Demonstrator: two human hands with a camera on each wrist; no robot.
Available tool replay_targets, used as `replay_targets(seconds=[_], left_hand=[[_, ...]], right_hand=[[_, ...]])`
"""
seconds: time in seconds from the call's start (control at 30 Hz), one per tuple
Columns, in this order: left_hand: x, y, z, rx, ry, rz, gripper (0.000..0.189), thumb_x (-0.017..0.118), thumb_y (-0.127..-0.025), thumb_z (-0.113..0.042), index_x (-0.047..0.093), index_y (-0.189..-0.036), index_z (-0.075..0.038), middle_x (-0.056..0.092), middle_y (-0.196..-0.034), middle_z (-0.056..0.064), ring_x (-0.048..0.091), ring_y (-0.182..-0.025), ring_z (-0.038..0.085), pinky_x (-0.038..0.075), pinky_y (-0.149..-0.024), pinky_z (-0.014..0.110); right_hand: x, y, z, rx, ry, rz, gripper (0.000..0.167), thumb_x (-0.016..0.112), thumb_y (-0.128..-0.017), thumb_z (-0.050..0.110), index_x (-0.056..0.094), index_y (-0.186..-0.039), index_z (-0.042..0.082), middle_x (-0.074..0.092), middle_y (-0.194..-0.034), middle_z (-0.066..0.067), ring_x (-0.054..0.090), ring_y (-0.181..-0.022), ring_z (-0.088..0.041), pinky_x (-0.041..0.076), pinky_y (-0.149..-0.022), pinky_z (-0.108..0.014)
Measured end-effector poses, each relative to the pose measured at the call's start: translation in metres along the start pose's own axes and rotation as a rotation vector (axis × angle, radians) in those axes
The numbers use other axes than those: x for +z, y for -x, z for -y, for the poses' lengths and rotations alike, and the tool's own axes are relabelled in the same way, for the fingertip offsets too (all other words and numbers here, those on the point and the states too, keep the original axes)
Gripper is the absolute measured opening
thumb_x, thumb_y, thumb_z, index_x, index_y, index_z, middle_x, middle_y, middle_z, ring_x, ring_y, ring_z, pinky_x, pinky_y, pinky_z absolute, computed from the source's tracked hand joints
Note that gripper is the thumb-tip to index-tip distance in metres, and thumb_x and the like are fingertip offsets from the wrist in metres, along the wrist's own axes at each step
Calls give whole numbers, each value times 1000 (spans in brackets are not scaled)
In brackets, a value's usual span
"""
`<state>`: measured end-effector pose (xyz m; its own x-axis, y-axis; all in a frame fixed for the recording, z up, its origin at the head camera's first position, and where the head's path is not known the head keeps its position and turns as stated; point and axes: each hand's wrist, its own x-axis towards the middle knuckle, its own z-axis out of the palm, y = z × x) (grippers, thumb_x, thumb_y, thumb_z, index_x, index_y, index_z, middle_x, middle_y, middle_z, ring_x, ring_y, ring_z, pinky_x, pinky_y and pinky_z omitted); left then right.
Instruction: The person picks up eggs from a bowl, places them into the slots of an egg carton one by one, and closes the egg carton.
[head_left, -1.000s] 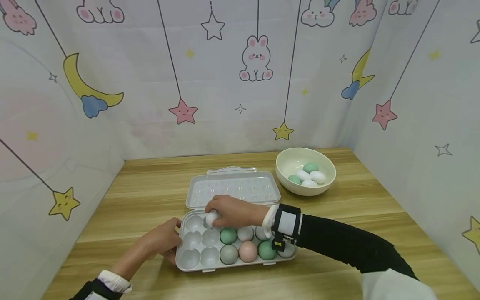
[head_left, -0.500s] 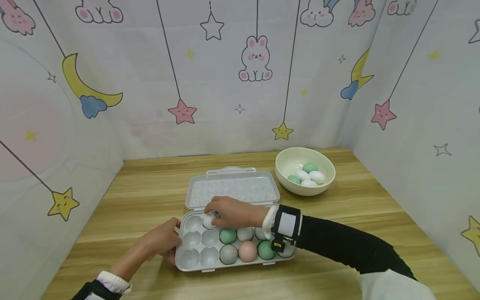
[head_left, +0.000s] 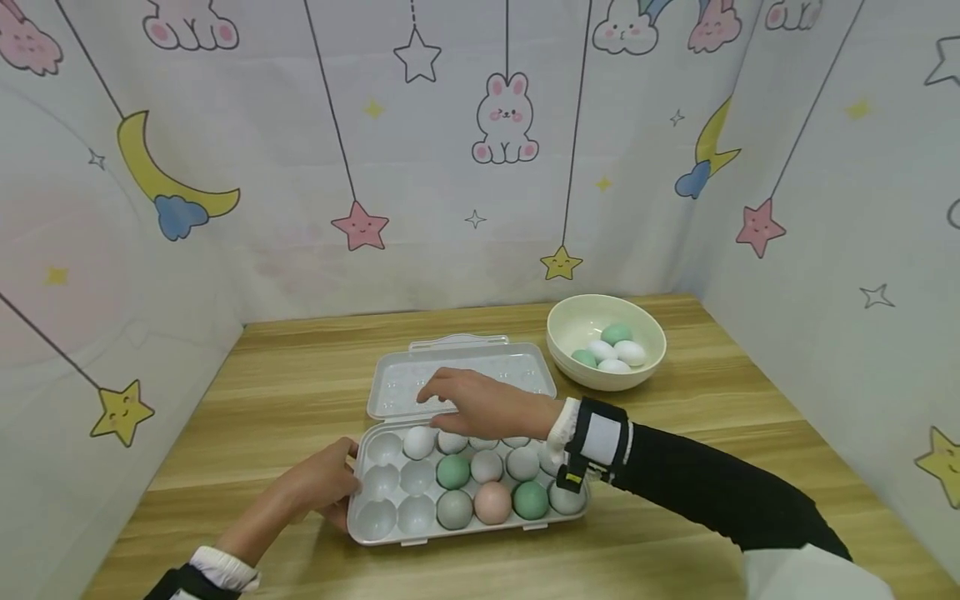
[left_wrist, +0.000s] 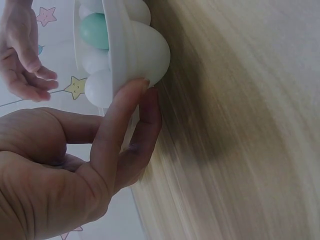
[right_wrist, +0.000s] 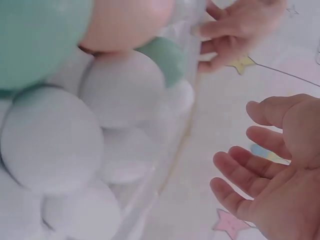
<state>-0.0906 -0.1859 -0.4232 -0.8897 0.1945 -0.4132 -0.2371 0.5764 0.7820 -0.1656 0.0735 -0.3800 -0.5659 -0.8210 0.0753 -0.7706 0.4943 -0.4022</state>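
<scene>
The white plastic egg tray (head_left: 375, 518) lies with its lid folded back, eggs filling its right and middle cups. My left hand (head_left: 326, 482) holds the tray's left end; in the left wrist view its fingertips (left_wrist: 134, 89) pinch at the rim and underside. Above the back row hovers my right hand (head_left: 487, 407), fingers loosely spread and nothing in them. Just below its fingertips a white egg (head_left: 418, 442) sits in a back-row cup. Green eggs (head_left: 453, 472) and a pinkish egg (head_left: 492, 502) stand among white and greyish ones. Bare cups are at the left end.
A cream bowl (head_left: 600, 381) with several white and green eggs stands at the back right of the wooden table (head_left: 300, 358). The clear lid (head_left: 401, 387) lies flat behind the tray. Patterned cloth walls (head_left: 420, 167) rise around the back and sides.
My right hand has set the white egg down into a back-row cup, let go, and lifted up and slightly right. The left hand stays at the tray's end.
</scene>
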Motion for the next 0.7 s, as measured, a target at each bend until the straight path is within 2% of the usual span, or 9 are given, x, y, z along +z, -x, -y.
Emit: replay_targets(seconds=[0.3, 0.5, 0.7], left_hand=[[-2, 1, 4, -15, 2, -10, 42, 52, -91, 12, 35, -130, 15, 58, -94, 23, 69, -69, 30, 64, -57, 40], [0, 0, 7, 20, 35, -8, 41, 52, -89, 13, 37, -128, 15, 58, -93, 23, 68, -67, 30, 63, -55, 40], [0, 1, 4, 17, 23, -17, 39, 52, -90, 13, 38, -127, 15, 57, -93, 22, 68, -65, 30, 63, -54, 40]], right_hand=[[-65, 26, 6, 54, 50, -73, 39, 66, -103, 25, 62, -138, 9, 60, -138, -6, 58, -125, -20, 51, -104, -35], [-111, 56, 9, 104, 90, -157, 41, 67, -102, 25, 61, -140, 10, 59, -141, -7, 57, -128, -23, 50, -107, -41], [-139, 80, 0, 183, 133, -168, 51, 69, -101, 24, 54, -147, 7, 52, -151, -11, 46, -141, -31, 41, -116, -50]])
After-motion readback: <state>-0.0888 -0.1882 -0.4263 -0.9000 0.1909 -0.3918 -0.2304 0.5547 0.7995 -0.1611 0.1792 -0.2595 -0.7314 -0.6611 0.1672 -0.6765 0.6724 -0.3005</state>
